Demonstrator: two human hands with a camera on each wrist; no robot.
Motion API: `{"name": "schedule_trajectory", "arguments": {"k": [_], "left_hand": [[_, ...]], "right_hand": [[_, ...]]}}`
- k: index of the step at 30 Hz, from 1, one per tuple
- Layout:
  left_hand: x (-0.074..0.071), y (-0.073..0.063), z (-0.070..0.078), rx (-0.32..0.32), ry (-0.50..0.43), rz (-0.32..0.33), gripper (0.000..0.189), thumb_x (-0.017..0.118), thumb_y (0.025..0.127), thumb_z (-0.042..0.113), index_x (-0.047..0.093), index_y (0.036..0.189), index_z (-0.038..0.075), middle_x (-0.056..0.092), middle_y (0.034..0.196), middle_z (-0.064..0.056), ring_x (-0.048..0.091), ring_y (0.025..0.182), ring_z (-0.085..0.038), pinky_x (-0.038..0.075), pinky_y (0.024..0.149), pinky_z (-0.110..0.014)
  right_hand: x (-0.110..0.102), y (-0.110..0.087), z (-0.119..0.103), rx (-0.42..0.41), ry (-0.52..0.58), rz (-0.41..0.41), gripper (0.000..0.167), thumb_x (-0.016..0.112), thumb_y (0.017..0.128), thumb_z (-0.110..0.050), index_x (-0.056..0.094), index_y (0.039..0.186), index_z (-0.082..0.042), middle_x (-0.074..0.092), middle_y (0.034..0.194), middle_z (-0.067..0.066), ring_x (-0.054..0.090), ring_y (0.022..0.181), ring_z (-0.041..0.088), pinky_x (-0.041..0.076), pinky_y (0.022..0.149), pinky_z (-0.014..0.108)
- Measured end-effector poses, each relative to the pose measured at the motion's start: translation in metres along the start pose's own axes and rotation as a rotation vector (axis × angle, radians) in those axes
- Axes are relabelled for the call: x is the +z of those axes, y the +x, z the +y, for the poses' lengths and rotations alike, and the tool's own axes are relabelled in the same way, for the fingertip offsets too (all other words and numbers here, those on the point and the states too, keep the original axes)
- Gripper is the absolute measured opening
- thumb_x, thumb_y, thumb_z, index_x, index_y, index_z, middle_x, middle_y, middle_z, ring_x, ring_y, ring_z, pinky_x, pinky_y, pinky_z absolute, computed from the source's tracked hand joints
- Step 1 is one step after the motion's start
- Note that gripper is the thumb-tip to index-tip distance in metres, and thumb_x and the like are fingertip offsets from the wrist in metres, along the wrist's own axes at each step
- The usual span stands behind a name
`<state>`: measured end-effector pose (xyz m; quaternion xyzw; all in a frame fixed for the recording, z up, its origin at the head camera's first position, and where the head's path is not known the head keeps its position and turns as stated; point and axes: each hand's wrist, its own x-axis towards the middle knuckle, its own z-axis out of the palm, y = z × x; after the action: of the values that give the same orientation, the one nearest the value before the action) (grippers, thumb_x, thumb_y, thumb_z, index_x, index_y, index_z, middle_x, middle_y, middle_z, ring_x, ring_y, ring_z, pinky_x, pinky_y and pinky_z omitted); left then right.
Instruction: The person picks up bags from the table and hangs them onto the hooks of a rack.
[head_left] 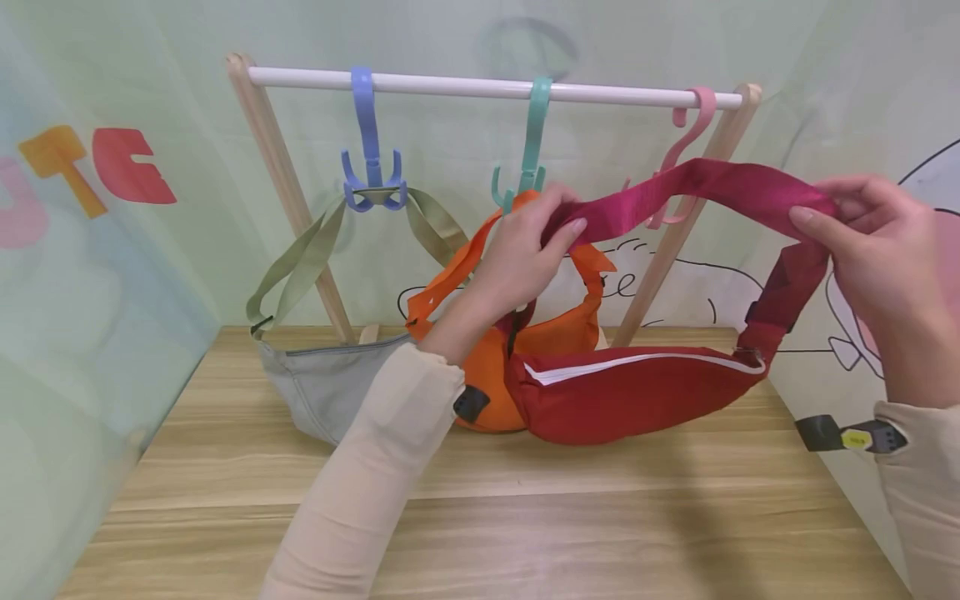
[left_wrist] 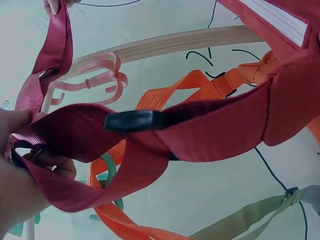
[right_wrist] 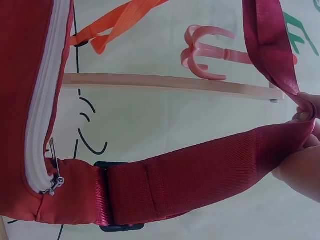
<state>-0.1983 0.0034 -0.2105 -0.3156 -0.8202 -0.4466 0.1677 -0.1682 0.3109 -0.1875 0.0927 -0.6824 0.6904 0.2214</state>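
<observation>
A red bag [head_left: 637,396] with a white zipper hangs just above the table by its wide dark-red strap [head_left: 705,179]. My left hand [head_left: 525,246] pinches the strap near the teal hook [head_left: 534,142]. On the other side my right hand [head_left: 885,250] grips the same strap, which arches between the two hands. Behind the strap, the pink hook [head_left: 686,158] is partly covered in the head view; its curved prongs [right_wrist: 200,52] show bare in the right wrist view. A black buckle [left_wrist: 135,121] sits on the strap in the left wrist view.
An orange bag [head_left: 491,383] hangs from the teal hook, partly behind the red one. To its left, a grey bag [head_left: 322,383] hangs by a green strap from the blue hook [head_left: 372,175]. A white rod [head_left: 465,87] on wooden legs carries the hooks above the wooden table [head_left: 525,533].
</observation>
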Motion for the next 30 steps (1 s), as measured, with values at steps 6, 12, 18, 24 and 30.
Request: {"name": "schedule_trajectory", "arguments": {"k": [6, 12, 18, 24, 30], "left_hand": [[0.000, 0.002, 0.001, 0.009, -0.005, 0.020, 0.020, 0.051, 0.093, 0.016, 0.051, 0.111, 0.008, 0.058, 0.100, -0.004, 0.050, 0.089, -0.013, 0.043, 0.073, -0.022], [0.001, 0.003, 0.000, 0.023, 0.000, 0.040, 0.020, 0.051, 0.093, 0.013, 0.051, 0.112, 0.006, 0.058, 0.101, -0.006, 0.051, 0.090, -0.014, 0.044, 0.074, -0.022], [0.003, 0.004, -0.001, 0.018, 0.010, 0.047, 0.020, 0.051, 0.093, 0.014, 0.051, 0.112, 0.006, 0.058, 0.101, -0.006, 0.051, 0.089, -0.014, 0.044, 0.073, -0.022], [0.006, 0.007, -0.002, 0.020, 0.005, 0.047, 0.020, 0.050, 0.093, 0.014, 0.051, 0.112, 0.006, 0.058, 0.101, -0.006, 0.052, 0.090, -0.014, 0.044, 0.073, -0.022], [0.008, 0.011, -0.002, 0.015, 0.006, 0.045, 0.020, 0.051, 0.093, 0.014, 0.051, 0.112, 0.006, 0.059, 0.102, -0.006, 0.053, 0.090, -0.015, 0.044, 0.073, -0.021]], "right_hand": [[0.005, 0.000, 0.002, -0.029, 0.073, -0.002, 0.026, 0.069, 0.077, 0.003, 0.061, 0.101, 0.001, 0.066, 0.078, 0.007, 0.062, 0.060, 0.014, 0.049, 0.058, 0.016], [0.009, 0.003, 0.004, -0.029, 0.062, 0.032, 0.022, 0.067, 0.077, 0.006, 0.062, 0.098, -0.001, 0.066, 0.075, 0.004, 0.059, 0.054, 0.012, 0.047, 0.052, 0.016], [0.013, 0.004, 0.006, -0.014, 0.072, 0.050, 0.024, 0.069, 0.076, 0.004, 0.061, 0.098, -0.002, 0.065, 0.075, 0.005, 0.060, 0.055, 0.013, 0.049, 0.052, 0.018], [0.014, 0.007, 0.007, -0.010, 0.037, 0.092, 0.025, 0.072, 0.075, 0.000, 0.061, 0.097, -0.003, 0.063, 0.074, 0.004, 0.060, 0.059, 0.011, 0.049, 0.053, 0.016], [0.014, 0.009, 0.010, 0.001, 0.072, 0.113, 0.027, 0.074, 0.073, -0.001, 0.060, 0.096, -0.003, 0.062, 0.073, 0.005, 0.060, 0.059, 0.012, 0.049, 0.050, 0.018]]}}
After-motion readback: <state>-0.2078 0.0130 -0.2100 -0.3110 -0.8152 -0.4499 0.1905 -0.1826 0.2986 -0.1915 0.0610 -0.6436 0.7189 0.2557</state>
